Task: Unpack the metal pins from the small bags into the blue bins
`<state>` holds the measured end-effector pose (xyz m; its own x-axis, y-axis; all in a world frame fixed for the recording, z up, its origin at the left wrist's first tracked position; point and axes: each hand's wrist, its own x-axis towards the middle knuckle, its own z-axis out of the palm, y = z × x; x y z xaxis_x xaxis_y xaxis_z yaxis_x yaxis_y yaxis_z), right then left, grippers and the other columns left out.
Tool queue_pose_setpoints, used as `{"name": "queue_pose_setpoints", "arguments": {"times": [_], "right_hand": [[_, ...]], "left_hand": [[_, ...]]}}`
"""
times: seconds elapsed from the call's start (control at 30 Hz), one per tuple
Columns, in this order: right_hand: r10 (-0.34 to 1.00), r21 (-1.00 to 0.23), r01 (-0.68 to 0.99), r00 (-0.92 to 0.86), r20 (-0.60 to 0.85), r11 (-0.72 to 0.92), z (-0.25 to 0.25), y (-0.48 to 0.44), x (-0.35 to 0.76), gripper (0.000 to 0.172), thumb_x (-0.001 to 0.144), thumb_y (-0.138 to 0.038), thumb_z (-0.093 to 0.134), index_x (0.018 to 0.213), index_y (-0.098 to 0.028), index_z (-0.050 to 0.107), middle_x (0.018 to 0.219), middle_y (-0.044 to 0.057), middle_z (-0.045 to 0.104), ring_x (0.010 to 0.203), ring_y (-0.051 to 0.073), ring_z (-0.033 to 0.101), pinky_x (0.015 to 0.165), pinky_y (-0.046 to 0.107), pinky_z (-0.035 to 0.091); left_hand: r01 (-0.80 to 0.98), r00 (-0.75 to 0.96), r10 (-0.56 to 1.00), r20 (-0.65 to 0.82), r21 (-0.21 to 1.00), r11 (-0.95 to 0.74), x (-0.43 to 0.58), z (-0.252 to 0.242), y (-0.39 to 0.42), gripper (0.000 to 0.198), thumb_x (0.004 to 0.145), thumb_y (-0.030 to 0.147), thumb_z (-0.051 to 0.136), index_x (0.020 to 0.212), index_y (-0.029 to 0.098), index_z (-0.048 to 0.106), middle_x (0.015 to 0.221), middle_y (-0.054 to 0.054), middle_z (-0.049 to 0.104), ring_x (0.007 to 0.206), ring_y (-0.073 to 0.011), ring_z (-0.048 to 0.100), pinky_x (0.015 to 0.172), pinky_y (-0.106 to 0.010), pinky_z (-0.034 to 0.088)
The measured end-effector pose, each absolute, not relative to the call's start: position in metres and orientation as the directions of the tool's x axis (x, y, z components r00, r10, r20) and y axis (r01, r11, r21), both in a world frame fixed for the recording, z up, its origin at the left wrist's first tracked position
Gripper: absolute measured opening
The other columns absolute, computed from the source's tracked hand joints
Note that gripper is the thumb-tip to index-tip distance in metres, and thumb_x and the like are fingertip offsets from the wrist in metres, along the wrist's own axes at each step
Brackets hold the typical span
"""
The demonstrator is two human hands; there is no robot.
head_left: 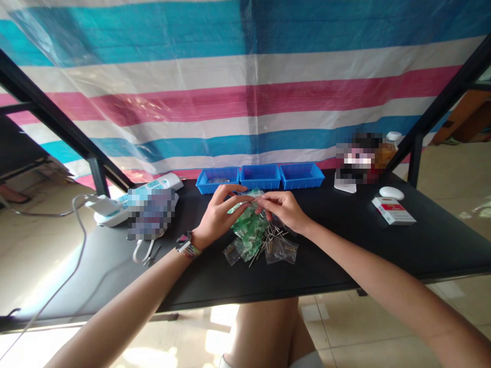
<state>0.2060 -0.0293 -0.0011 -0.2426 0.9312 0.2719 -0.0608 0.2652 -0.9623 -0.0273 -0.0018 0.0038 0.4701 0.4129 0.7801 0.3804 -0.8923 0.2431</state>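
Both hands meet above a pile of green plastic packets point(249, 230) in the middle of the black table. My left hand point(224, 209) has its thumb and fingers closed on a small clear packet point(254, 198). From the right, my right hand point(282, 207) pinches the same packet. Thin metal rods point(271, 234) lie loose beside the green pile. Small clear bags point(282, 250) with thin brass-coloured pieces inside rest nearer the front edge. What is inside the held packet is too small to tell.
Three blue trays point(260, 178) stand in a row behind the hands; the left one holds something clear. A power strip point(134, 199) with cables lies left. On the right are a cigarette box point(394, 210), a white oval object point(392, 193) and a bottle point(390, 145).
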Motion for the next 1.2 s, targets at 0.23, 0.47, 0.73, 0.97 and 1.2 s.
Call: {"name": "queue_pose_setpoints", "arguments": {"times": [0.23, 0.47, 0.73, 0.97, 1.2], "right_hand": [[0.778, -0.685, 0.369, -0.289, 0.557, 0.628, -0.009, -0.02, 0.221, 0.031, 0.107, -0.037, 0.058, 0.115, -0.022, 0.084, 0.115, 0.011, 0.081, 0.109, 0.029, 0.072, 0.099, 0.048, 0.058], [0.707, -0.317, 0.65, -0.516, 0.483, 0.691, -0.031, -0.012, 0.225, 0.03, 0.101, -0.029, 0.07, 0.129, -0.029, 0.082, 0.147, 0.013, 0.071, 0.14, 0.036, 0.06, 0.117, 0.062, 0.049], [0.657, -0.307, 0.605, -0.521, 0.545, 0.735, -0.028, -0.008, 0.226, 0.027, 0.099, -0.017, 0.069, 0.122, -0.021, 0.082, 0.126, 0.014, 0.081, 0.121, 0.031, 0.073, 0.11, 0.055, 0.056], [0.631, -0.242, 0.615, -0.558, 0.54, 0.751, -0.027, -0.005, 0.23, 0.017, 0.104, -0.019, 0.065, 0.11, -0.02, 0.081, 0.111, 0.012, 0.082, 0.107, 0.028, 0.073, 0.1, 0.048, 0.058], [0.671, -0.442, 0.535, -0.374, 0.64, 0.72, -0.017, -0.012, 0.225, 0.026, 0.11, -0.029, 0.052, 0.097, -0.021, 0.073, 0.123, 0.014, 0.077, 0.11, 0.026, 0.074, 0.101, 0.044, 0.058]], "left_hand": [[0.265, 0.01, 0.792, 0.611, 0.762, -0.591, -0.035, 0.0, 0.026, 0.027, 0.095, 0.043, 0.078, 0.104, 0.018, 0.08, 0.098, -0.007, 0.08, 0.087, -0.0205, 0.074, 0.085, -0.035, 0.06], [0.02, -0.193, 0.914, 0.358, 0.932, -0.361, -0.059, -0.009, 0.062, 0.065, 0.081, 0.047, 0.088, 0.133, 0.012, 0.073, 0.085, -0.006, 0.08, 0.077, -0.0196, 0.076, 0.077, -0.032, 0.061], [-0.145, -0.082, 0.96, 0.267, 0.95, -0.276, -0.06, -0.007, 0.059, 0.062, 0.086, 0.043, 0.075, 0.139, 0.013, 0.065, 0.102, -0.013, 0.083, 0.085, -0.0223, 0.08, 0.082, -0.036, 0.063], [-0.052, -0.04, 0.947, 0.318, 0.946, -0.32, -0.055, -0.005, 0.052, 0.041, 0.081, 0.035, 0.073, 0.117, 0.015, 0.074, 0.091, -0.006, 0.079, 0.074, -0.0183, 0.074, 0.074, -0.032, 0.059], [0.118, 0.077, 0.893, 0.444, 0.885, -0.45, -0.05, -0.006, 0.043, 0.032, 0.091, 0.036, 0.069, 0.116, 0.016, 0.073, 0.097, -0.008, 0.078, 0.081, -0.0221, 0.076, 0.074, -0.033, 0.06]]}}
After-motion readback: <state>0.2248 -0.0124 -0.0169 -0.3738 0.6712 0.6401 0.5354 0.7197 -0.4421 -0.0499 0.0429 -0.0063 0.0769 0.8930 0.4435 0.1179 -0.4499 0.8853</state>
